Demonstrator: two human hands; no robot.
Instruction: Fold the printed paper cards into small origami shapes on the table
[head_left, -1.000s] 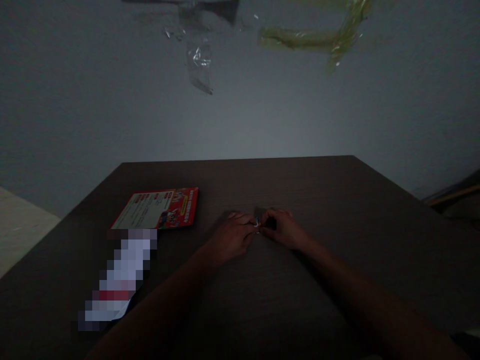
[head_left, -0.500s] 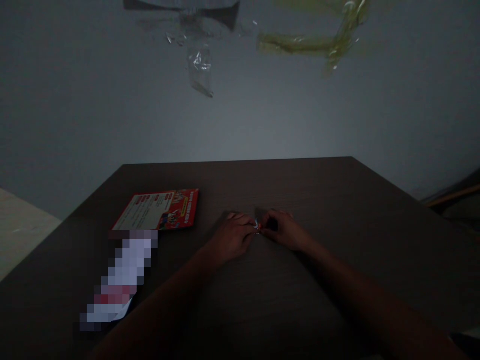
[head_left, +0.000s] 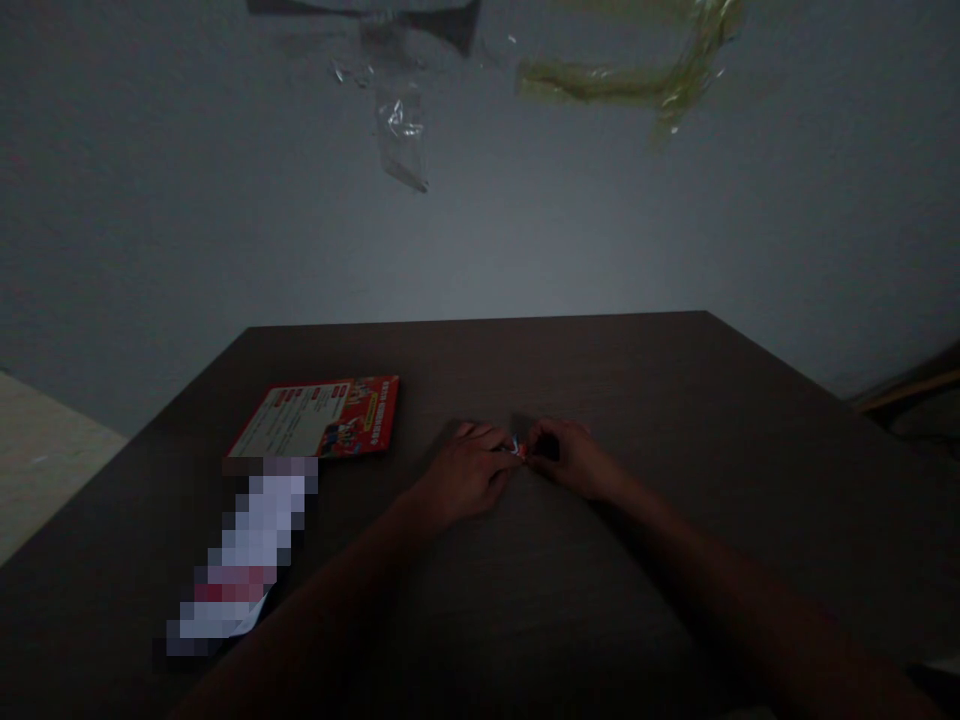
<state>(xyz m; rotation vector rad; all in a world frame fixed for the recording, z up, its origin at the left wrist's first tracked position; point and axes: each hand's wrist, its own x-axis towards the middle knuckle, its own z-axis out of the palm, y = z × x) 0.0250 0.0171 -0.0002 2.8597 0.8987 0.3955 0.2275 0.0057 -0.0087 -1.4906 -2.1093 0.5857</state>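
Both hands rest close together at the middle of the dark wooden table (head_left: 600, 370). Between their fingertips is a small shiny object (head_left: 519, 449) with white, blue and red on it, too small and dim to name. My left hand (head_left: 469, 468) lies palm down, its thumb and forefinger pressed at the object's left side. My right hand (head_left: 566, 457) curls in a pinch at the object's right side, its fingers making a ring.
To the left lies a red and white printed box or booklet (head_left: 315, 418). Nearer me is a long, pale pixelated item (head_left: 255, 540). Behind the table's far edge rises a grey wall (head_left: 480, 230) with tape remnants (head_left: 607, 82).
My left thumb and forefinger have shifted slightly on the small object. The whole view has moved a little; my right hand stays in its pinch.
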